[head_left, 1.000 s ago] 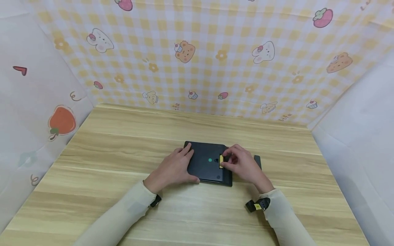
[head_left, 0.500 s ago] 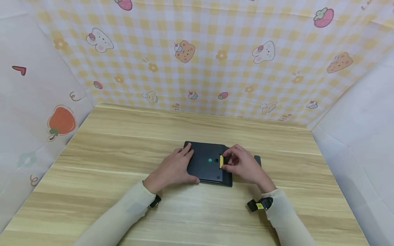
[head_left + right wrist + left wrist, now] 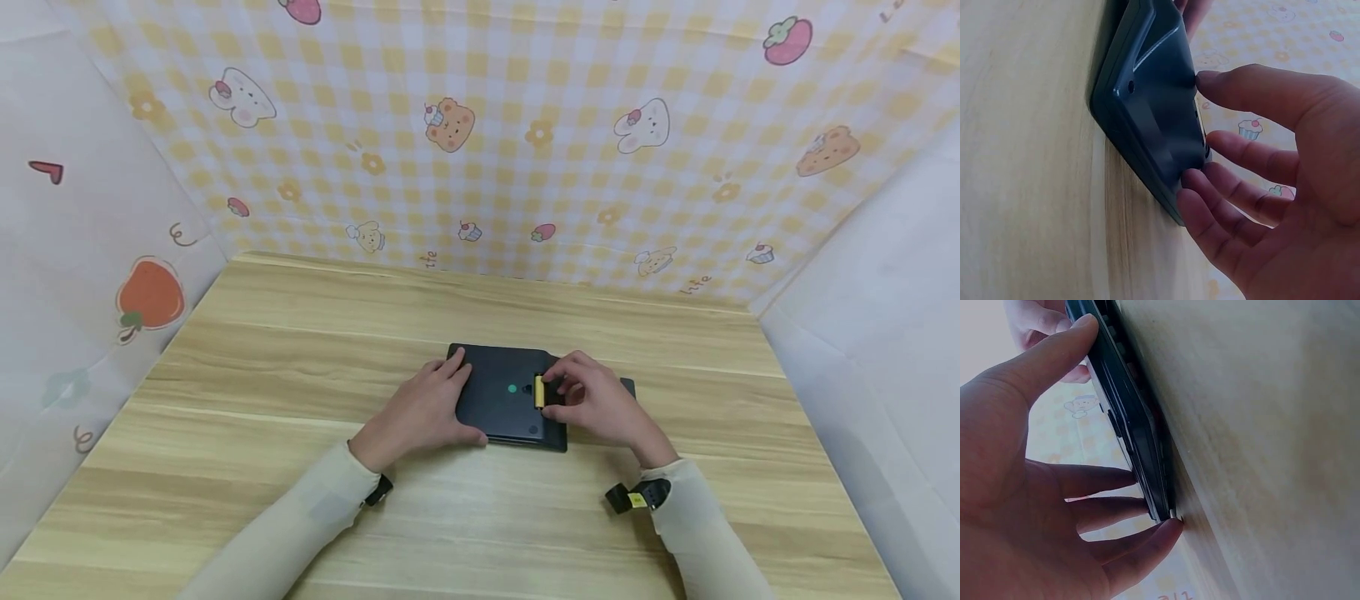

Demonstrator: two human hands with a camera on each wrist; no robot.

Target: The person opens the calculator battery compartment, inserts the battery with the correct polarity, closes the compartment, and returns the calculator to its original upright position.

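Just left of the right hand [image 3: 596,406]: a yellow cylinder [image 3: 539,392], by its look a battery, between the tips of thumb and forefinger.
Cylinder's long axis: near to far, roughly along the right edge of the dark device [image 3: 491,400]; the forefinger is at the far end, the thumb at the near end.
Right-hand grip: narrow, the two digits bent about the cylinder in a pinch, the other fingers curled in beside them; how hard they press cannot be told.
Nearer hand: the right, at the cylinder itself; the left hand [image 3: 427,408] is apart from it, across the device.
Left-hand grip: spread wide, thumb on the near edge and fingers at the left end and far corner, holding the device.
Device: on the table [image 3: 300,333], the cylinder set into its upper face towards the right; the left wrist view shows small raised keys [image 3: 1121,347] on the side turned to the wood.
Green dot [image 3: 512,388]: on that upper face, left of the cylinder.
Dark strip [image 3: 628,390]: beyond the right hand, which hides whether it joins the device.
Table top: pale, wood-grained, level under both hands.
Back: a yellow-checked cloth [image 3: 510,50] with animals and fruit, rising from the far edge.
Sides: white panels [image 3: 82,267], the left one printed with a strawberry and heart.
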